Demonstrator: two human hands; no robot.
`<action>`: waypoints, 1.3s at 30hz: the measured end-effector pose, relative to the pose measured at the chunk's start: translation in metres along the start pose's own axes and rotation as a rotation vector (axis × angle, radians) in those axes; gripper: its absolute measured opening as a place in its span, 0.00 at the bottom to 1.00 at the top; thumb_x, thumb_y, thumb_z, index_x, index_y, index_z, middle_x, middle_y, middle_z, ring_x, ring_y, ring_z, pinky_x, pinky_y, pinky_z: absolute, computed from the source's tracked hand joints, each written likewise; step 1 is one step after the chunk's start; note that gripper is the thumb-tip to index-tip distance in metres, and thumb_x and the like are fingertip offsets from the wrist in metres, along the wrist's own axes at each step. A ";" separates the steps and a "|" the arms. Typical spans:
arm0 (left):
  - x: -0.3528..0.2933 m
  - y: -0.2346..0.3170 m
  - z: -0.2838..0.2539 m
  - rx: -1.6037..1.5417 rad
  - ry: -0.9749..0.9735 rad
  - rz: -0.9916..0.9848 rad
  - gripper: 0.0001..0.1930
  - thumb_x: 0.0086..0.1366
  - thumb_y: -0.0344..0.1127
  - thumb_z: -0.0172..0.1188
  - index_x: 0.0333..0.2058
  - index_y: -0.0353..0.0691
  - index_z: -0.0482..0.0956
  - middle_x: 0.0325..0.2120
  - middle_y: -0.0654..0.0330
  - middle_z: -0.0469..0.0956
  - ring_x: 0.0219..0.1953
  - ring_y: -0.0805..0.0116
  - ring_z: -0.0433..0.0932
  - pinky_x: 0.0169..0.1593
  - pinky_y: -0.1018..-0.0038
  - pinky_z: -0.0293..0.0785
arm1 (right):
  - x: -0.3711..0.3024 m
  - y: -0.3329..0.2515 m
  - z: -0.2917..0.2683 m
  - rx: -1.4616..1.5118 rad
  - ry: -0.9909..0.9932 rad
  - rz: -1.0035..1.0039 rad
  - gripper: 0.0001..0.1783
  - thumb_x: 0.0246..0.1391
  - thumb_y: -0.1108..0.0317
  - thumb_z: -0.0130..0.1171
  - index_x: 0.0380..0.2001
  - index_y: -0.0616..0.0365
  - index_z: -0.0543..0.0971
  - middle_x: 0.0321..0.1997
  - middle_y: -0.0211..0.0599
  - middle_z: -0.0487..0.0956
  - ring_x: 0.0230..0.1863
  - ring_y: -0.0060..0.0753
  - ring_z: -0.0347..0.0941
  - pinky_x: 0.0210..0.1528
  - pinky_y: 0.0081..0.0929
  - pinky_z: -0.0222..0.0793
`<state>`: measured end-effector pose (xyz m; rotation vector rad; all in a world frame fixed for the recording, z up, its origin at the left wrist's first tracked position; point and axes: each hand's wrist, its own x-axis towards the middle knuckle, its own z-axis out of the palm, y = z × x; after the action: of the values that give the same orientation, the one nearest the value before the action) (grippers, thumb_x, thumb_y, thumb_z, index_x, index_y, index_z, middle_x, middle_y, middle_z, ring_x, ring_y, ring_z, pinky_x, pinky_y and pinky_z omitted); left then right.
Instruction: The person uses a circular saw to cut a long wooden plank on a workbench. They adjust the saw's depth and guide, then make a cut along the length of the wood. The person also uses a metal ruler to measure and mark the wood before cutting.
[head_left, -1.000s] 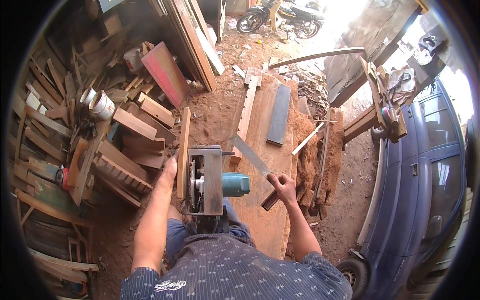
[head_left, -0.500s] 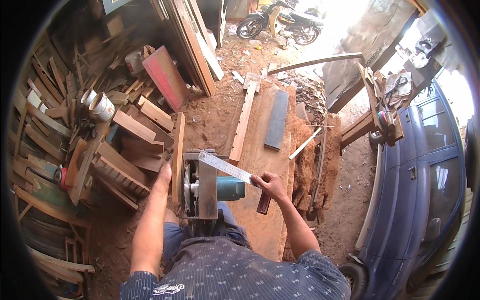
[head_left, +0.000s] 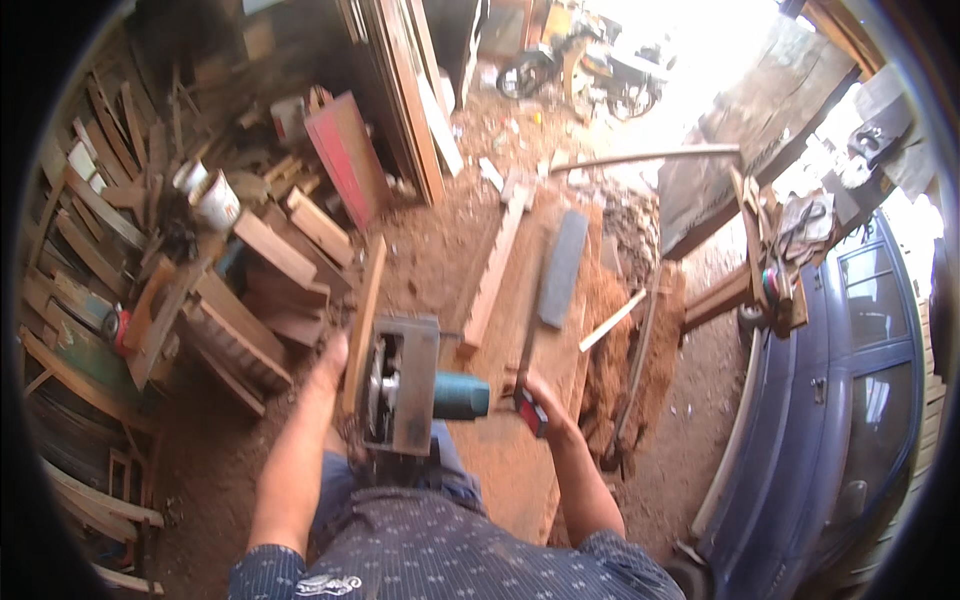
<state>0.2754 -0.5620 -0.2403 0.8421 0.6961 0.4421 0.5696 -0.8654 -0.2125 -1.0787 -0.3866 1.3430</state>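
My left hand (head_left: 333, 362) grips the side of a narrow wooden board (head_left: 366, 318), which stands on edge along the left of a circular saw; most of its fingers are hidden. The saw (head_left: 408, 395) lies with its metal base facing up and its teal motor housing pointing right. To the right of the motor, my right hand (head_left: 543, 398) is closed round a try square (head_left: 529, 412) with a dark and red handle. Its blade points away from me and shows nearly edge-on, apart from the board.
On the workbench (head_left: 500, 460) lie a notched wooden strip (head_left: 498, 270) and a grey rectangular block (head_left: 564, 268). Sawdust heaps along its right edge. Wood offcuts (head_left: 270, 250) and white buckets (head_left: 214, 200) crowd the left. A blue vehicle (head_left: 800, 400) stands at right, a motorcycle (head_left: 590, 65) far off.
The try square has moved away from the board to the right, and its blade has turned from pointing left to pointing away. The board's far end leans slightly more right. The view has shifted.
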 end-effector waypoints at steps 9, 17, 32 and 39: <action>-0.014 0.010 0.001 0.060 -0.012 0.032 0.27 0.74 0.60 0.47 0.44 0.40 0.82 0.27 0.61 0.82 0.24 0.71 0.80 0.30 0.74 0.79 | -0.011 -0.068 0.069 -0.124 -0.009 0.032 0.43 0.60 0.67 0.56 0.73 0.62 0.48 0.58 0.56 0.75 0.43 0.36 0.80 0.38 0.29 0.80; -0.013 0.006 -0.005 0.058 -0.038 0.068 0.28 0.74 0.60 0.47 0.44 0.40 0.82 0.27 0.61 0.82 0.25 0.71 0.80 0.31 0.73 0.79 | 0.017 -0.093 0.161 -1.071 -0.121 -0.010 0.19 0.64 0.59 0.58 0.36 0.69 0.79 0.24 0.35 0.79 0.23 0.23 0.76 0.23 0.27 0.72; -0.017 0.029 0.026 0.712 0.139 0.160 0.34 0.74 0.58 0.47 0.53 0.24 0.76 0.44 0.50 0.83 0.43 0.62 0.80 0.50 0.66 0.76 | 0.148 -0.022 0.163 -1.540 -0.396 -0.821 0.13 0.56 0.68 0.59 0.44 0.58 0.82 0.43 0.49 0.81 0.48 0.53 0.77 0.49 0.43 0.74; -0.008 0.022 0.035 0.251 0.091 0.028 0.30 0.74 0.59 0.48 0.43 0.34 0.84 0.32 0.59 0.85 0.33 0.69 0.82 0.40 0.71 0.79 | 0.093 -0.056 0.189 -1.126 -0.211 -0.727 0.12 0.58 0.72 0.60 0.46 0.60 0.81 0.41 0.45 0.83 0.45 0.44 0.80 0.48 0.36 0.75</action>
<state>0.2926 -0.5722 -0.2033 1.0744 0.8360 0.4248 0.4803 -0.6976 -0.1057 -1.4570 -1.6427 0.5043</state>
